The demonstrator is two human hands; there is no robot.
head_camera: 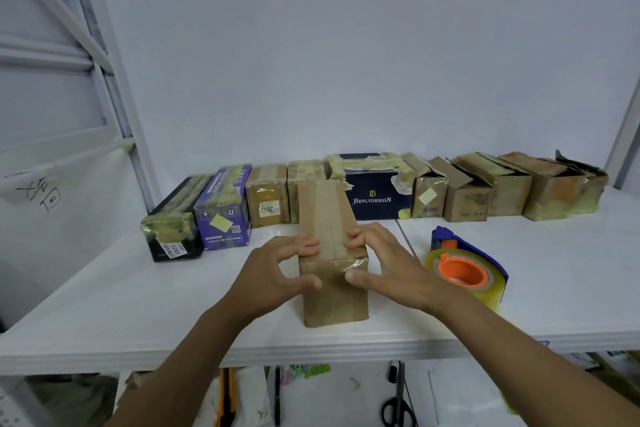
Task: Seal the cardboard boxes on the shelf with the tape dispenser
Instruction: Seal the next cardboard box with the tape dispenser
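The cardboard box (330, 253), judged light and stiff, is grasped at its near top corners by curled fingers of the left hand (277, 270) and right hand (384, 263).

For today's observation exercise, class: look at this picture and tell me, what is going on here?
A person grips the near end of a brown cardboard box with the left hand and the right hand, fingers on top and thumbs on its front face. The box lies on the white shelf. The tape dispenser lies unheld on the shelf to its right. A row of boxes stands behind, some at the right with flaps open.
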